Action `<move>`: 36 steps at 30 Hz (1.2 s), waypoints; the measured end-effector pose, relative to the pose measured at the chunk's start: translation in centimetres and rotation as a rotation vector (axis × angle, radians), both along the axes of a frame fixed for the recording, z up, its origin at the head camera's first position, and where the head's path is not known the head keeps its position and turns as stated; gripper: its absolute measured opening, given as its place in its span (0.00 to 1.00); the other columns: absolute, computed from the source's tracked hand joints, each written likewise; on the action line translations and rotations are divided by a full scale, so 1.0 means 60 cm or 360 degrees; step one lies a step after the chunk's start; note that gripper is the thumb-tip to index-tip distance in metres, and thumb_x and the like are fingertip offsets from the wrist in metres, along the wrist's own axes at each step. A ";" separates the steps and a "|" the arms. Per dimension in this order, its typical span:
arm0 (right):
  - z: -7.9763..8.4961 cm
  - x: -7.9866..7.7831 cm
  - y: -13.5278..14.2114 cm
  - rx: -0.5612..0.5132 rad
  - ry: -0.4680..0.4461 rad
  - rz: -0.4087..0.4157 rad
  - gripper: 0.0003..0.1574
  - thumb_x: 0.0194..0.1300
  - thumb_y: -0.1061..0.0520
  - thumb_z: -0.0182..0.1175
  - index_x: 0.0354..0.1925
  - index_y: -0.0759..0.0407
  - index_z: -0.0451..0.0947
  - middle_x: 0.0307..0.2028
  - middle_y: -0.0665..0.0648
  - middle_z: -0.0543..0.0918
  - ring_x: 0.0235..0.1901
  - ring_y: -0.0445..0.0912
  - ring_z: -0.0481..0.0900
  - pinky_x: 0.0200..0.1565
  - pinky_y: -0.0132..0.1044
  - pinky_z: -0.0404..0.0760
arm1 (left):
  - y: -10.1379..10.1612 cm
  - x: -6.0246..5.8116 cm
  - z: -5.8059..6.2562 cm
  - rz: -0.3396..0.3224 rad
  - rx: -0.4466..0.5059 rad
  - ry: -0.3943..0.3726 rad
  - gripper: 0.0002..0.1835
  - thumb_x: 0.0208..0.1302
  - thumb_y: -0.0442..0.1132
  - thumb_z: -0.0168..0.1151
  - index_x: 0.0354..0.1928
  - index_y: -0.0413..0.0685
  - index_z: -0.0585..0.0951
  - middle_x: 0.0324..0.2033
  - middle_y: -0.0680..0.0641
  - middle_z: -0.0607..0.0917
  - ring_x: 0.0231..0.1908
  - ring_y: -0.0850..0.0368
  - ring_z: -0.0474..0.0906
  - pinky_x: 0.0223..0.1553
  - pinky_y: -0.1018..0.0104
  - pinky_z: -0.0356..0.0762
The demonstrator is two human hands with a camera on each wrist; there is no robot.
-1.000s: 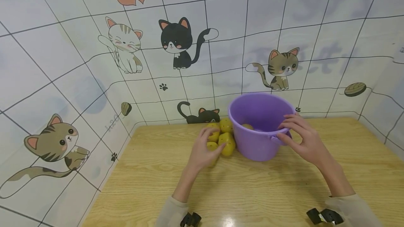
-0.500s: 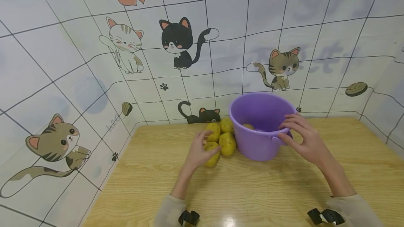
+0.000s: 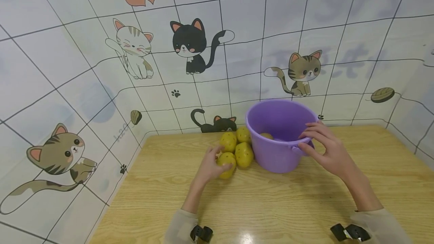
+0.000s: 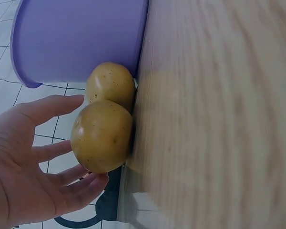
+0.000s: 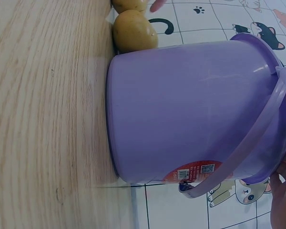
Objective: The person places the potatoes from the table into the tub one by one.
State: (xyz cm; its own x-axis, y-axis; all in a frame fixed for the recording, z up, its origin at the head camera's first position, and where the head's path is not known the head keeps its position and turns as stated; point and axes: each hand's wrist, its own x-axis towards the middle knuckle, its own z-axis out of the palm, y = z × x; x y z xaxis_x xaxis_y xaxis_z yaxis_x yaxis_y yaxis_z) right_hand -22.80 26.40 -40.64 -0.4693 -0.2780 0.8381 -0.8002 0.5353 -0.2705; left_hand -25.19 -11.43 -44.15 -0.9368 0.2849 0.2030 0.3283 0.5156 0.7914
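Observation:
My left hand (image 3: 210,164) reaches around the nearest yellow potato (image 3: 226,165), its fingers loosely bent. The left wrist view shows the thumb apart from this potato (image 4: 103,137) and the fingertips at its far side. Three more potatoes lie close by: one behind it (image 3: 228,142), one to its right (image 3: 244,155), and one at the back (image 3: 243,134). A purple bucket (image 3: 279,157) stands upright beside them, with another potato (image 3: 266,136) partly visible inside. My right hand (image 3: 327,150) holds the bucket's right rim, fingers over the edge and thumb outside.
Everything stands on a wooden table (image 3: 271,206) against a wall (image 3: 244,63) printed with cartoon cats. The bucket's handle (image 5: 248,143) hangs down along its near side, by a red label (image 5: 193,170).
My left hand has drawn back slightly to the left and toward me, from over the potatoes to the nearest one, which is now more visible. The right hand and bucket stay put.

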 end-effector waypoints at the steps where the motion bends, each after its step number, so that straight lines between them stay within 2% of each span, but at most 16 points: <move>1: 0.000 -0.001 0.000 -0.0005 0.0012 0.0003 0.27 0.71 0.36 0.59 0.42 0.59 0.84 0.46 0.59 0.83 0.63 0.51 0.72 0.74 0.44 0.57 | -0.001 0.000 0.000 0.0009 -0.0023 -0.0022 0.38 0.53 0.41 0.75 0.66 0.35 0.72 0.59 0.31 0.72 0.57 0.35 0.72 0.60 0.42 0.74; 6: -0.002 -0.006 -0.004 -0.0028 0.0073 0.0007 0.31 0.71 0.34 0.57 0.40 0.61 0.84 0.43 0.61 0.83 0.60 0.52 0.73 0.73 0.46 0.58 | -0.004 0.000 -0.001 0.0003 -0.0110 -0.0078 0.39 0.53 0.42 0.76 0.67 0.35 0.73 0.59 0.32 0.75 0.54 0.40 0.74 0.56 0.43 0.76; 11: -0.002 -0.008 -0.005 -0.0044 0.0084 0.0013 0.32 0.71 0.33 0.57 0.39 0.61 0.84 0.42 0.62 0.83 0.60 0.52 0.74 0.73 0.49 0.58 | -0.006 0.001 0.001 -0.0025 -0.0134 -0.0127 0.40 0.53 0.42 0.77 0.67 0.34 0.73 0.61 0.32 0.77 0.58 0.37 0.73 0.60 0.40 0.73; 20: -0.001 -0.003 -0.002 -0.0014 0.0032 -0.0001 0.29 0.71 0.35 0.58 0.41 0.59 0.84 0.44 0.60 0.83 0.61 0.53 0.73 0.74 0.46 0.57 | -0.008 0.001 0.003 0.0079 -0.0127 -0.0218 0.40 0.50 0.45 0.79 0.66 0.41 0.76 0.56 0.33 0.79 0.56 0.37 0.75 0.53 0.40 0.77; 24: -0.002 -0.003 -0.001 -0.0013 0.0027 -0.0003 0.29 0.71 0.35 0.58 0.41 0.59 0.84 0.44 0.60 0.83 0.61 0.52 0.73 0.74 0.47 0.57 | -0.007 0.003 0.003 0.0132 -0.0105 -0.0237 0.40 0.48 0.46 0.80 0.65 0.42 0.77 0.55 0.35 0.80 0.54 0.39 0.76 0.51 0.42 0.78; 28: -0.003 -0.004 -0.001 -0.0020 0.0052 -0.0001 0.30 0.71 0.34 0.58 0.40 0.60 0.84 0.44 0.60 0.83 0.61 0.53 0.73 0.74 0.48 0.57 | -0.006 0.004 0.008 0.0192 -0.0045 -0.0221 0.42 0.47 0.46 0.80 0.65 0.41 0.77 0.53 0.35 0.80 0.50 0.42 0.77 0.47 0.48 0.80; 32: -0.004 -0.005 -0.002 -0.0033 0.0054 -0.0007 0.30 0.70 0.33 0.58 0.40 0.59 0.84 0.43 0.60 0.83 0.61 0.51 0.73 0.74 0.45 0.57 | -0.004 0.004 0.016 0.0247 0.0054 -0.0192 0.42 0.47 0.46 0.80 0.66 0.43 0.76 0.54 0.35 0.80 0.46 0.46 0.78 0.42 0.56 0.81; 36: -0.004 -0.007 -0.003 -0.0045 0.0065 0.0000 0.31 0.71 0.33 0.58 0.40 0.60 0.84 0.43 0.61 0.83 0.60 0.53 0.73 0.74 0.47 0.57 | -0.001 0.002 0.025 0.0273 0.0156 -0.0164 0.41 0.48 0.47 0.80 0.66 0.45 0.76 0.53 0.37 0.80 0.42 0.48 0.79 0.40 0.59 0.80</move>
